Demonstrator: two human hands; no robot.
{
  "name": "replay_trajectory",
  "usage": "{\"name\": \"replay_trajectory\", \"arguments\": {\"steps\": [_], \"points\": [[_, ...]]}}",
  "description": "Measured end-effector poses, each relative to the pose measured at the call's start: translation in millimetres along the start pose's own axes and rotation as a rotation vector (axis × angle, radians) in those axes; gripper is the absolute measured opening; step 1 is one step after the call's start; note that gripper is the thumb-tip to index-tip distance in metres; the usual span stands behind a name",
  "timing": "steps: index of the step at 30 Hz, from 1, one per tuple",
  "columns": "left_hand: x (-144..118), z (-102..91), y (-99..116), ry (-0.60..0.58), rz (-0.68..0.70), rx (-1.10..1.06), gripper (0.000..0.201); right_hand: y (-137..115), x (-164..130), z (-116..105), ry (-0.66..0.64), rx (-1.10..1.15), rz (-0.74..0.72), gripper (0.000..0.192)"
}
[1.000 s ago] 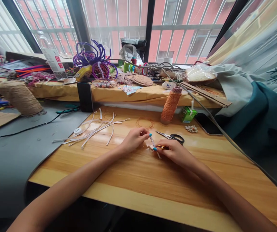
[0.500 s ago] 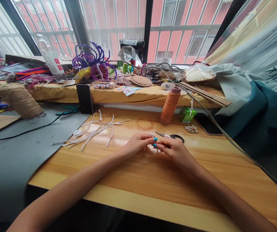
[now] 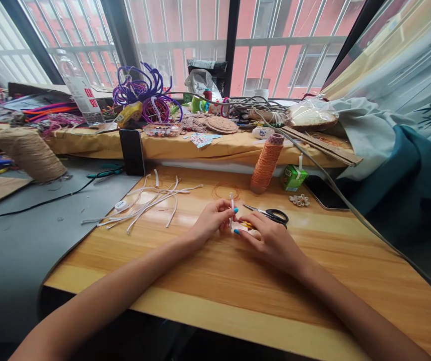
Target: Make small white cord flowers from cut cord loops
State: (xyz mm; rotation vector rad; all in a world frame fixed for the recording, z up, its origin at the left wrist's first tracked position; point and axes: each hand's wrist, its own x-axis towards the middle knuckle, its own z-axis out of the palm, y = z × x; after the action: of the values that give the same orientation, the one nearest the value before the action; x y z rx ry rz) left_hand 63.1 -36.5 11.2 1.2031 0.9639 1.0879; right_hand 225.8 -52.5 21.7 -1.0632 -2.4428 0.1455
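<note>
pinching one white strip (image 3: 232, 202), two hands

Tabletop (image 3: 208, 281) showing yellow-brown wood grain; strips (image 3: 151, 198) appearing white; thread cone (image 3: 266, 163) orange; carton (image 3: 293, 177) green; scissors (image 3: 277, 215) wearing black handles; fingernails on left hand (image 3: 211, 220) showing turquoise polish.

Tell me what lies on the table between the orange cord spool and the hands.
In the head view, a loose coil of orange cord lies between the orange cord spool and the left hand; scissors lie before the right hand.
</note>
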Motion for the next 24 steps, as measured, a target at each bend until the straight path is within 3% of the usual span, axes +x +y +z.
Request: {"name": "replay_trajectory", "arguments": {"steps": [5,10,14,18,24], "points": [[0.4,-1.8,-1.3,0.023,-0.002,0.002,0.026,4.0,-0.4,1.5,0.029,-0.226,-0.156,0.024],[0.8,-2.0,-1.5,0.019,0.003,0.003,0.024,6.0,-1.8,1.7,0.006,-0.248,-0.099,0.027],[0.6,-1.1,-0.6,0.059,-0.004,-0.062,0.024,6.4,-0.7,2.4,0.080,-0.235,-0.036,0.031],[0.3,-0.5,1.5,0.092,-0.027,-0.105,0.034,11.2,0.6,2.3,0.106,-0.304,-0.114,0.029],[-0.7,-0.7,2.9,0.032,-0.080,-0.103,0.032,17.5,1.0,1.9,0.161,-0.395,-0.167,0.028]]}}
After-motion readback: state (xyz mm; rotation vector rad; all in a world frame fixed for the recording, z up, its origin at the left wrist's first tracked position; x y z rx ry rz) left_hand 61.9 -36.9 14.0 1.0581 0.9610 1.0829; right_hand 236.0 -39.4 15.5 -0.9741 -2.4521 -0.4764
